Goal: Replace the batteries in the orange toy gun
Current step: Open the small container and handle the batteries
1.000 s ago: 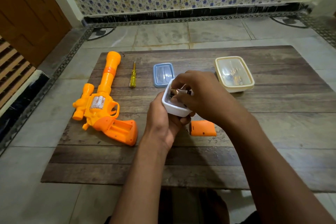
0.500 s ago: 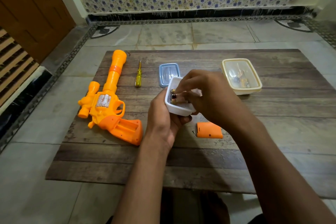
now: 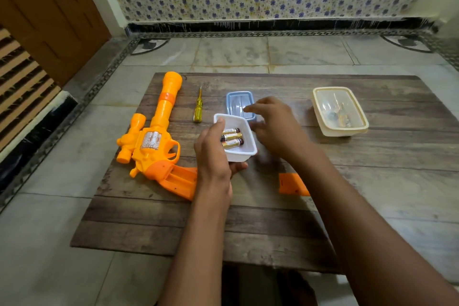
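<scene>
The orange toy gun (image 3: 154, 136) lies on the left of the wooden board, its grip's battery bay uncovered. The orange battery cover (image 3: 290, 184) lies apart, near my right forearm. My left hand (image 3: 213, 156) grips a small white tub (image 3: 244, 154) just above the board; three gold-and-black batteries (image 3: 231, 137) lie side by side inside it. My right hand (image 3: 270, 124) hovers beside the tub's right rim, fingers loosely spread, holding nothing. A yellow-handled screwdriver (image 3: 198, 110) lies right of the gun's barrel.
A blue lid (image 3: 239, 103) lies on the wooden board (image 3: 372, 181) behind the tub, partly under my right fingers. A cream lidded container (image 3: 340, 110) with small items inside stands at the back right. Tiled floor surrounds the board.
My right hand has come out of the white tub and moved right, leaving the batteries lying in it. My left hand still holds the tub.
</scene>
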Action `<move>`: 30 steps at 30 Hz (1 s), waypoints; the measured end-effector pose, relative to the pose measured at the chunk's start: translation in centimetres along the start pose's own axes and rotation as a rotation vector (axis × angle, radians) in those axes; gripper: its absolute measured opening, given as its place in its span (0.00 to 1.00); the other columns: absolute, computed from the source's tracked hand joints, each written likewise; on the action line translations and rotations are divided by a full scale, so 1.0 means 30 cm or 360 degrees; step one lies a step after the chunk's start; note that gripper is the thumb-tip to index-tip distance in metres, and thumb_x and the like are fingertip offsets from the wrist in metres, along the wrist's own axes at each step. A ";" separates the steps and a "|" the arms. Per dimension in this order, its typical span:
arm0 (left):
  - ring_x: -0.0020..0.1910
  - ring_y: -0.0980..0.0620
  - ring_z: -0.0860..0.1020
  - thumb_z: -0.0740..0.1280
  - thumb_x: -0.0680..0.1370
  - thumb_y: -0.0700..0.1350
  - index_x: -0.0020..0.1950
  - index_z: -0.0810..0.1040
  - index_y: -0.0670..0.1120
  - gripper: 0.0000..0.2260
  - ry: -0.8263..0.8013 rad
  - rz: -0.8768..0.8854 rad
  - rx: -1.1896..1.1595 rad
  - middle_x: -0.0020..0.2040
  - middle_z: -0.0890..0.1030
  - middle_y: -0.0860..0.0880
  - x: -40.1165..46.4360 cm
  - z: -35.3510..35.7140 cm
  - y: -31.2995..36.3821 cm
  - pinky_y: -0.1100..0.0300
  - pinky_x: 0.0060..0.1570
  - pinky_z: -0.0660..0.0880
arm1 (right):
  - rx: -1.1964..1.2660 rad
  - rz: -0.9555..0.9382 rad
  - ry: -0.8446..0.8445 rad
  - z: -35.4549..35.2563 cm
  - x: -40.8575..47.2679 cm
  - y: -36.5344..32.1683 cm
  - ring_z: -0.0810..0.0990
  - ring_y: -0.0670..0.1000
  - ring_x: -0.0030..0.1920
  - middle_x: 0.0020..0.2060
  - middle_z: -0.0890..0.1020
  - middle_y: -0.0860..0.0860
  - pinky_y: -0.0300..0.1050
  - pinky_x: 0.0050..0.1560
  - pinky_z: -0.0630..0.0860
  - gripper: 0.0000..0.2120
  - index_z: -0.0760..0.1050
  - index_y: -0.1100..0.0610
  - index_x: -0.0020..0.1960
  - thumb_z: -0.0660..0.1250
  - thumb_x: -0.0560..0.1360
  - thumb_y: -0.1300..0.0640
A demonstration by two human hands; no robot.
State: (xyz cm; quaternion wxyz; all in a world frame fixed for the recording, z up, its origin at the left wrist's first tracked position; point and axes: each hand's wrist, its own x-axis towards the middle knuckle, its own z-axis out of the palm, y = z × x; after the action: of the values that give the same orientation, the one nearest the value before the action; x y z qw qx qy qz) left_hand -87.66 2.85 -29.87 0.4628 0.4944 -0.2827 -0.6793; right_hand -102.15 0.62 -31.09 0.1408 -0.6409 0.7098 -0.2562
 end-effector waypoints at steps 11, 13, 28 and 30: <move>0.41 0.43 0.83 0.64 0.83 0.52 0.66 0.81 0.43 0.17 0.0109 0.0013 -0.0119 0.51 0.84 0.41 0.058 -0.040 0.001 0.59 0.24 0.76 | -0.0350 -0.0131 -0.0329 0.076 0.116 0.007 0.77 0.64 0.54 0.40 0.67 0.47 0.52 0.45 0.71 0.17 0.85 0.51 0.57 0.62 0.79 0.46; 0.41 0.43 0.83 0.64 0.83 0.52 0.67 0.80 0.43 0.18 0.0103 -0.0017 -0.0136 0.52 0.84 0.41 0.059 -0.043 0.004 0.60 0.24 0.76 | -0.0287 -0.0077 -0.0230 0.070 0.080 0.021 0.79 0.63 0.52 0.37 0.68 0.45 0.52 0.45 0.73 0.20 0.87 0.56 0.47 0.61 0.74 0.44; 0.38 0.45 0.83 0.64 0.83 0.51 0.66 0.80 0.42 0.18 0.0045 -0.0013 -0.0067 0.48 0.84 0.41 0.055 -0.036 -0.005 0.59 0.25 0.76 | -0.0041 0.0126 0.0171 0.056 0.048 -0.021 0.53 0.49 0.27 0.27 0.56 0.50 0.44 0.30 0.54 0.25 0.54 0.55 0.28 0.65 0.61 0.39; 0.40 0.44 0.83 0.64 0.83 0.51 0.66 0.80 0.42 0.17 0.0056 -0.0010 -0.0071 0.49 0.84 0.41 0.055 -0.038 -0.004 0.59 0.25 0.76 | -0.0045 0.0109 0.0223 0.067 0.057 -0.009 0.53 0.48 0.28 0.27 0.55 0.50 0.43 0.29 0.52 0.26 0.53 0.54 0.29 0.66 0.62 0.39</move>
State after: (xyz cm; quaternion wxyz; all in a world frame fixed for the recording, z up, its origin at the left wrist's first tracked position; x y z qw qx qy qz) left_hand -86.77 1.49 -31.06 0.4766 0.4968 -0.2578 -0.6780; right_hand -101.09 -1.43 -32.39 0.0906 -0.5987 0.7429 -0.2854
